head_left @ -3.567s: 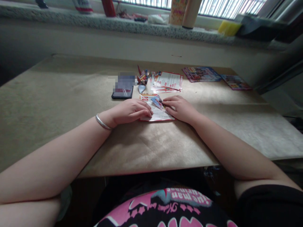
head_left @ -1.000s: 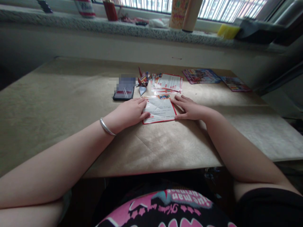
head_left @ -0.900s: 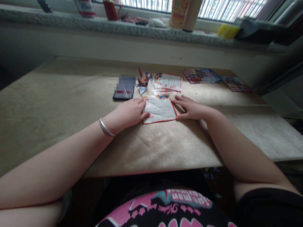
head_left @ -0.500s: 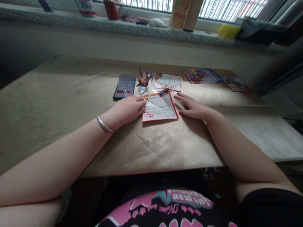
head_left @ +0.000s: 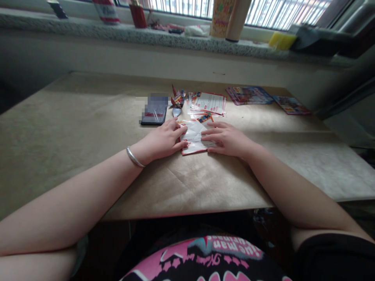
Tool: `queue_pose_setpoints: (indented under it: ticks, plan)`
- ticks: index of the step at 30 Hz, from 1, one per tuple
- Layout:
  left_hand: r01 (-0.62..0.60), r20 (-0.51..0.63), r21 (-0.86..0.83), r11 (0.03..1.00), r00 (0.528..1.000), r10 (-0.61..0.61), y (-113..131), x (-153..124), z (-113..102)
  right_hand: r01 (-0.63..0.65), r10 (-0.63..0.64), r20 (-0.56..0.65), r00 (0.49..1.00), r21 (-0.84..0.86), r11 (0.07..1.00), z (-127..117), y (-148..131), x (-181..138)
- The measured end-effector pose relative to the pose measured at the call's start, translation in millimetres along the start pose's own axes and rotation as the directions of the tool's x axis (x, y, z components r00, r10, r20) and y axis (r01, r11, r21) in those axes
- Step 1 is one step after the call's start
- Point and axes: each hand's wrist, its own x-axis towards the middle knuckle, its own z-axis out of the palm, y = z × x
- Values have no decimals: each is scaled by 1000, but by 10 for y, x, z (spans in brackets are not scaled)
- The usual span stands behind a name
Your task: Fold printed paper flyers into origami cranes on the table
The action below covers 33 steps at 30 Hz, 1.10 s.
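Observation:
A creased sheet of printed paper (head_left: 193, 134) with a red border lies on the table in front of me. My left hand (head_left: 164, 141) rests on its left edge, fingers stretched out. On the right part of the sheet lies my right hand (head_left: 227, 139), its fingers spread flat. Just behind the sheet are a metal spoon (head_left: 176, 112) and a folded paper figure (head_left: 177, 98) in red and several colours. A dark phone (head_left: 154, 111) lies beyond my left hand.
Behind the sheet is a small stack of similar printed papers (head_left: 209, 102). Colourful printed sheets (head_left: 249, 95) lie at the back right, with another one (head_left: 291, 105) beside them. The windowsill (head_left: 164, 36) holds a red container (head_left: 137, 15), tall cylinders and a yellow item (head_left: 281, 40).
My right hand has moved left from beside the sheet onto it. The sheet has shifted slightly, and my left hand has come a little right and nearer, reaching further over its edge.

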Motion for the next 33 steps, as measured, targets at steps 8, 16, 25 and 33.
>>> queue_pose_setpoints:
  ticks: [8, 16, 25, 33]
  plan:
    - [-114, -83, 24, 993, 990, 115, -2, 27, -15, -43, 39, -75, 996, -57, 997, -43, 228, -59]
    - [-197, -161, -24, 980, 968, 191, -12, 28, -8, -59, 79, -188, 979, 107, 993, 4, 373, -76]
    - [-157, 8, -70, 985, 987, 158, 16, 35, -1, -245, 275, -174, 946, 173, 954, 79, 415, -48]
    - [-25, -99, -63, 998, 995, 18, 76, 69, -47, -310, 349, -1, 937, 460, 832, 17, 295, -64]
